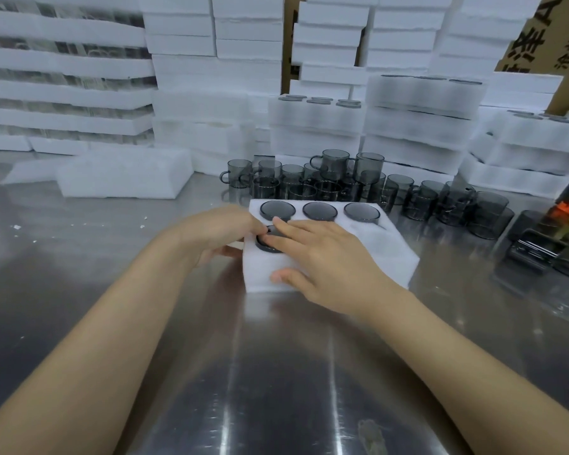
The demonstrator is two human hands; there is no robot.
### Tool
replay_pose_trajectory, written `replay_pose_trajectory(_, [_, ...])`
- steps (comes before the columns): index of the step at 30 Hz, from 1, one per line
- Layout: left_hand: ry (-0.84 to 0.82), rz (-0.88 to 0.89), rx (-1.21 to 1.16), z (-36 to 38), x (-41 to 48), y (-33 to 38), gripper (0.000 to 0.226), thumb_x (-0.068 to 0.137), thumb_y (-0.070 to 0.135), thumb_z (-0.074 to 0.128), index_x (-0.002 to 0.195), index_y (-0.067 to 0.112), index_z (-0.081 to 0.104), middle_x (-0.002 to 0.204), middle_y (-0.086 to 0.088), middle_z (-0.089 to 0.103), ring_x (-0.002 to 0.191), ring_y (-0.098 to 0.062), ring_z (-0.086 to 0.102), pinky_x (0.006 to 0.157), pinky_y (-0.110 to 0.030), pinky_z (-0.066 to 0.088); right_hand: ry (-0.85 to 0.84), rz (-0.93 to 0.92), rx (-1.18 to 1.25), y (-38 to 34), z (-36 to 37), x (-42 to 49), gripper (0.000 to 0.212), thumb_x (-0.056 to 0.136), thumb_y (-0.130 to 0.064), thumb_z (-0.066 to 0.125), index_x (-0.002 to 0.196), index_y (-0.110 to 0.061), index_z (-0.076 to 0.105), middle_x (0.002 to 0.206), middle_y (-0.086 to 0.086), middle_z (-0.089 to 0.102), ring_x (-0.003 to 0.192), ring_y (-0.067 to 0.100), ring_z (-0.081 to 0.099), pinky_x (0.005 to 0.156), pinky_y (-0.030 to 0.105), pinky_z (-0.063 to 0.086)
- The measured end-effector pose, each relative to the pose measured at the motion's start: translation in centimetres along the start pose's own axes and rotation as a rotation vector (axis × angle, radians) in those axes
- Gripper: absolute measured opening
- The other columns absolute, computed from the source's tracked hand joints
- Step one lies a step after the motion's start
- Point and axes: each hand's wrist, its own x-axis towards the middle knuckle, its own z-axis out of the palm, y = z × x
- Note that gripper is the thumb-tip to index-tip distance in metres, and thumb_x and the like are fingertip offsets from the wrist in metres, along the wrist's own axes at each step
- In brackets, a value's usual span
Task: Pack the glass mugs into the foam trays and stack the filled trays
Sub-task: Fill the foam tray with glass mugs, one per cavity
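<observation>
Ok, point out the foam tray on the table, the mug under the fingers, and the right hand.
foam tray (386,254): head view, bare top, right side.
glass mug (264,246): head view, dark near rim.
right hand (326,257): head view, back of hand.

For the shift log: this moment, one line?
foam tray: back row full; right hand: presses front-left mug; left hand: at tray's left edge
</observation>
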Motion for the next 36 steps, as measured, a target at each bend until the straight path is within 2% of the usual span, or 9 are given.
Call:
replay_pose_trajectory(5, [0.041, 0.034, -0.095, 0.5, 0.8, -0.3, 0.024, 0.093, 0.016, 0.053, 0.114, 0.012, 0.065, 0.114, -0.007, 0.069, 0.105, -0.017, 0.064, 0.1, -0.036, 0.047, 0.046, 0.084, 0.238, 0.0, -0.5, 1.0, 0.047, 0.094, -0.051, 0.046, 0.137, -0.033, 0.049, 0.142, -0.005, 0.05, 0.127, 0.016, 0.046, 0.101, 0.035, 0.038])
replay_pose_trajectory(9, [0.067, 0.131, -0.2, 2.3, 1.2, -0.9, 0.017, 0.099, 0.016, 0.05, 0.095, 0.027, 0.063, 0.081, 0.018, 0.073, 0.077, 0.004, 0.068, 0.059, -0.012, 0.051, 0.333, 0.367, 0.441, 3.1, -2.1, 0.4, 0.036, 0.095, -0.037, 0.049, 0.13, -0.033, 0.057, 0.111, -0.002, 0.068, 0.104, 0.016, 0.061, 0.092, 0.041, 0.048])
replay_pose_trajectory(12, [0.16, 0.13, -0.266, 3.0, 1.7, -1.4, 0.013, 0.096, 0.017, 0.054, 0.098, 0.029, 0.058, 0.093, 0.012, 0.072, 0.088, -0.005, 0.068, 0.066, -0.02, 0.052, 0.469, 0.598, 0.439, 6.8, -2.7, 0.2, 0.037, 0.093, -0.019, 0.049, 0.127, -0.025, 0.06, 0.099, 0.0, 0.07, 0.086, 0.019, 0.063, 0.084, 0.041, 0.051])
replay_pose_trajectory(14, [0.214, 0.161, -0.292, 3.2, 2.0, -1.5, 0.017, 0.095, 0.015, 0.055, 0.089, 0.03, 0.056, 0.074, 0.022, 0.07, 0.069, 0.007, 0.065, 0.053, -0.012, 0.049, 0.446, 0.699, 0.453, 9.2, -2.5, 0.7, 0.045, 0.09, -0.013, 0.046, 0.133, -0.022, 0.054, 0.085, -0.001, 0.064, 0.077, 0.02, 0.056, 0.079, 0.038, 0.051])
replay_pose_trajectory(17, [0.255, 0.174, -0.296, 3.4, 2.6, -1.9, 0.021, 0.093, 0.014, 0.057, 0.083, 0.032, 0.056, 0.062, 0.027, 0.065, 0.053, 0.014, 0.059, 0.041, -0.008, 0.041, 0.268, 0.772, 0.397, 12.5, -1.6, 2.5, 0.055, 0.089, -0.01, 0.046, 0.143, -0.017, 0.039, 0.122, 0.01, 0.055, 0.108, 0.027, 0.052, 0.096, 0.041, 0.044])
replay_pose_trajectory(22, [0.244, 0.116, -0.365, 3.1, 3.1, -2.2, 0.018, 0.092, 0.019, 0.059, 0.1, 0.034, 0.056, 0.104, 0.011, 0.066, 0.092, -0.004, 0.063, 0.064, -0.022, 0.048, 0.035, 0.846, 0.21, 16.4, 0.5, 5.6, 0.065, 0.093, -0.021, 0.049, 0.15, -0.017, 0.018, 0.143, 0.021, 0.024, 0.12, 0.041, 0.042, 0.096, 0.045, 0.041])
replay_pose_trajectory(28, [0.222, 0.102, -0.325, 2.8, 3.5, -2.5, 0.028, 0.092, 0.023, 0.058, 0.116, 0.037, 0.053, 0.126, 0.002, 0.056, 0.109, -0.017, 0.057, 0.083, -0.031, 0.05, -0.026, 0.905, 0.06, 18.8, 1.6, 7.7, 0.048, 0.095, -0.037, 0.05, 0.136, -0.014, 0.041, 0.128, 0.022, 0.049, 0.122, 0.04, 0.039, 0.092, 0.044, 0.038])
replay_pose_trajectory(32, [0.225, 0.123, -0.254, 2.7, 3.6, -2.5, 0.026, 0.092, 0.028, 0.056, 0.116, 0.038, 0.05, 0.129, 0.001, 0.051, 0.111, -0.017, 0.054, 0.09, -0.033, 0.048, 0.117, 0.92, 0.026, 18.4, 1.7, 7.9, 0.032, 0.092, -0.037, 0.056, 0.111, -0.011, 0.053, 0.106, 0.017, 0.063, 0.102, 0.036, 0.055, 0.078, 0.039, 0.041])
replay_pose_trajectory(36, [0.242, 0.168, -0.181, 2.6, 3.6, -2.4, 0.017, 0.092, 0.029, 0.056, 0.107, 0.036, 0.05, 0.126, 0.001, 0.052, 0.109, -0.016, 0.054, 0.08, -0.028, 0.044, 0.447, 0.895, 0.123, 16.1, 0.3, 6.7, 0.025, 0.092, -0.03, 0.058, 0.111, -0.013, 0.054, 0.11, 0.01, 0.061, 0.099, 0.032, 0.057, 0.072, 0.036, 0.042])
